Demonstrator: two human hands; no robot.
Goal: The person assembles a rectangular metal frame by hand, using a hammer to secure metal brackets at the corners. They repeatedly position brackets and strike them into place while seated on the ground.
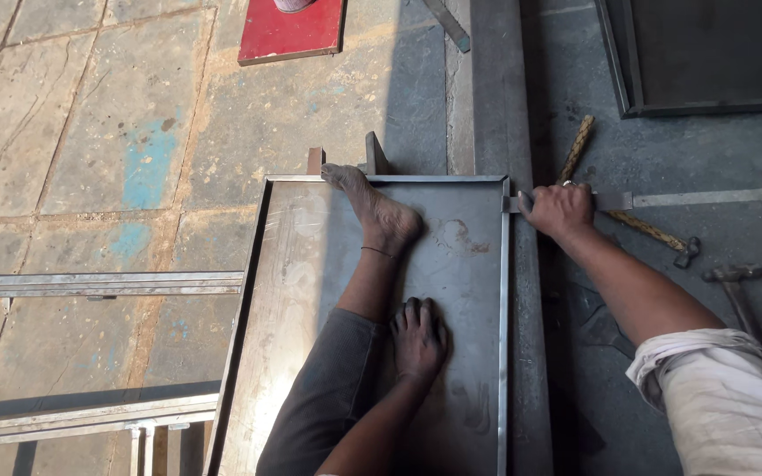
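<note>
Left hand [418, 339] flat, fingers spread on framed steel sheet [310, 291]. Right hand [559, 210] clenched round flat bar [707, 197] at frame's far-right corner; hammer [654, 234] just beyond.

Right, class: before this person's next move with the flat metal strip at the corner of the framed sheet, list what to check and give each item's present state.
1. Right hand grips the flat metal strip: ok.
2. Strip meets the framed sheet's top right corner: ok.
3. Left hand presses flat on the sheet: ok.
4. Bare foot rests on the sheet, near the strip: not ok.
5. Hammers lie beside the right arm: ok.
6. Strip square to the frame: cannot tell.
</note>
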